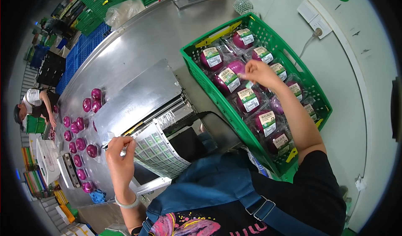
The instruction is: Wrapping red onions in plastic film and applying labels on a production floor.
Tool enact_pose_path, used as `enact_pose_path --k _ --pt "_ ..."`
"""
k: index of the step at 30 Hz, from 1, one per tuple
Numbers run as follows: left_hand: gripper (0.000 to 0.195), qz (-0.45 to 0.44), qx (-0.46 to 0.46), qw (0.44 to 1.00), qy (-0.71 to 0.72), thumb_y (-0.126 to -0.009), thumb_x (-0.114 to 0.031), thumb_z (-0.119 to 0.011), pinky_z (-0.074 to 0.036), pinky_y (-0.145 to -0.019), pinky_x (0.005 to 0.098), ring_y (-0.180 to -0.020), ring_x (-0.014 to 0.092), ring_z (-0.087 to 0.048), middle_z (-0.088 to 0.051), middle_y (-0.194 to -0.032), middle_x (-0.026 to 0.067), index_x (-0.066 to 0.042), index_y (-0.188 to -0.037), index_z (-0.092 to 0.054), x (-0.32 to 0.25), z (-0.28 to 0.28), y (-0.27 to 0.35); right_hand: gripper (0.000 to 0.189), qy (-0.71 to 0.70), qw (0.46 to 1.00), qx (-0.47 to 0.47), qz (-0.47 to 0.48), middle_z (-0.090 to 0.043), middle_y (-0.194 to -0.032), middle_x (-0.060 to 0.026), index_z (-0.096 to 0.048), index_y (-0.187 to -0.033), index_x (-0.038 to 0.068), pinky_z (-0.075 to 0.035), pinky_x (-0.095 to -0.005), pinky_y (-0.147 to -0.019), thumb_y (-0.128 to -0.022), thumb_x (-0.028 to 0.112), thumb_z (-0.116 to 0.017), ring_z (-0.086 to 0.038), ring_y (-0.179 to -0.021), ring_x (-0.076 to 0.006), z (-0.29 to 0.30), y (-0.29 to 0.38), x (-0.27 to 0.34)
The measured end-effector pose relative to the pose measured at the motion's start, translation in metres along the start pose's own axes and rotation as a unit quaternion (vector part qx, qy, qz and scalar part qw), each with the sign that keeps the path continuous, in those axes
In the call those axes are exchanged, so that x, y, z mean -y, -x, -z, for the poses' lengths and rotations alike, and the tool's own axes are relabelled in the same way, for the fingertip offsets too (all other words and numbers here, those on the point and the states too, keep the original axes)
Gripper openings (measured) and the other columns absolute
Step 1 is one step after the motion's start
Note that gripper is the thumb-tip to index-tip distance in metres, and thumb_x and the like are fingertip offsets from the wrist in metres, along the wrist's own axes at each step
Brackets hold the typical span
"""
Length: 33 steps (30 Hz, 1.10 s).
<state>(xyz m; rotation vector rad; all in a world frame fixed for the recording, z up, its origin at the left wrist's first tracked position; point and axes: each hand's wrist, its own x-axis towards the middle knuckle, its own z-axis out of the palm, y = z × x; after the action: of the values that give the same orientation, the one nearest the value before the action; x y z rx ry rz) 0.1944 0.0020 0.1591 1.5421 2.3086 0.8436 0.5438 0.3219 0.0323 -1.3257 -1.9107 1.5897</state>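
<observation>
My left hand has its thumb and bent index finger at the left edge of a curved sheet of small green and white stickers, pinching it above a wrapping machine with a metal plate. My right hand is over a green plastic crate, its fingertips closed on a small sticker. In the crate are several purple onions in clear wrap; a labelled onion lies just beside my fingers. One onion shows no large label. My right forearm hides part of the crate.
Several wrapped onions lie on the steel table at the left, near a weighing scale and a blue cloth. Another person is at the far side. A wall socket with a plug is behind the crate.
</observation>
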Motion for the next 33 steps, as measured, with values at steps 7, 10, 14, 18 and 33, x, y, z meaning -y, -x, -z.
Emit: enact_pose_path --k 7,10,14,18,33 --pt "0.009 -0.052 -0.031 0.998 0.016 -0.083 -0.004 -0.071 -0.048 -0.076 0.0373 -0.081 0.028 -0.062 -0.066 -0.082 0.0112 0.0 -0.09 -0.066 -0.009 0.004 0.018 0.026 0.347 0.916 -0.131 0.154 -0.06 -0.077 -0.0178 -0.055 -0.079 0.0 -0.047 -0.0423 -0.063 -0.065 0.002 -0.076 -0.059 -0.072 -0.0389 0.004 0.057 -0.05" --pt "0.008 -0.056 -0.068 0.996 0.01 -0.083 -0.003 -0.071 -0.047 -0.072 0.0367 -0.078 0.028 -0.061 -0.066 -0.081 0.0098 -0.001 -0.088 -0.065 -0.022 0.016 0.028 0.028 0.167 0.982 -0.091 0.008 -0.064 -0.083 -0.0131 -0.062 -0.092 0.002 -0.051 -0.0366 -0.068 -0.072 0.009 -0.08 -0.064 -0.078 -0.0206 -0.02 0.084 0.031" --pt "0.014 -0.14 -0.123 0.981 0.059 -0.08 -0.005 -0.076 -0.046 -0.07 0.0367 -0.074 0.028 -0.06 -0.065 -0.079 0.0099 -0.003 -0.088 -0.065 -0.031 0.006 0.038 0.054 -0.052 0.981 0.072 0.174 -0.069 -0.104 -0.0105 -0.055 -0.122 0.004 -0.051 -0.0318 -0.083 -0.076 0.014 -0.082 -0.065 -0.093 -0.017 -0.097 0.13 0.101" --pt "0.016 -0.208 -0.128 0.968 0.067 -0.079 -0.008 -0.078 -0.044 -0.068 0.037 -0.069 0.027 -0.057 -0.062 -0.074 0.0082 -0.005 -0.087 -0.064 -0.049 -0.003 0.043 0.059 -0.102 0.951 0.112 0.269 -0.069 -0.108 -0.0137 -0.048 -0.131 0.001 -0.051 -0.0329 -0.088 -0.082 0.011 -0.078 -0.065 -0.101 -0.0179 -0.165 0.142 0.13" --pt "0.025 -0.165 -0.094 0.971 0.149 -0.072 -0.002 -0.083 -0.049 -0.071 0.036 -0.078 0.026 -0.065 -0.069 -0.083 0.0095 -0.003 -0.091 -0.067 -0.04 0.004 0.081 0.06 -0.128 0.921 0.034 0.366 -0.068 -0.109 -0.0166 -0.041 -0.139 0.002 -0.052 -0.0342 -0.087 -0.086 -0.002 -0.068 -0.067 -0.099 -0.0231 -0.166 0.188 0.136"
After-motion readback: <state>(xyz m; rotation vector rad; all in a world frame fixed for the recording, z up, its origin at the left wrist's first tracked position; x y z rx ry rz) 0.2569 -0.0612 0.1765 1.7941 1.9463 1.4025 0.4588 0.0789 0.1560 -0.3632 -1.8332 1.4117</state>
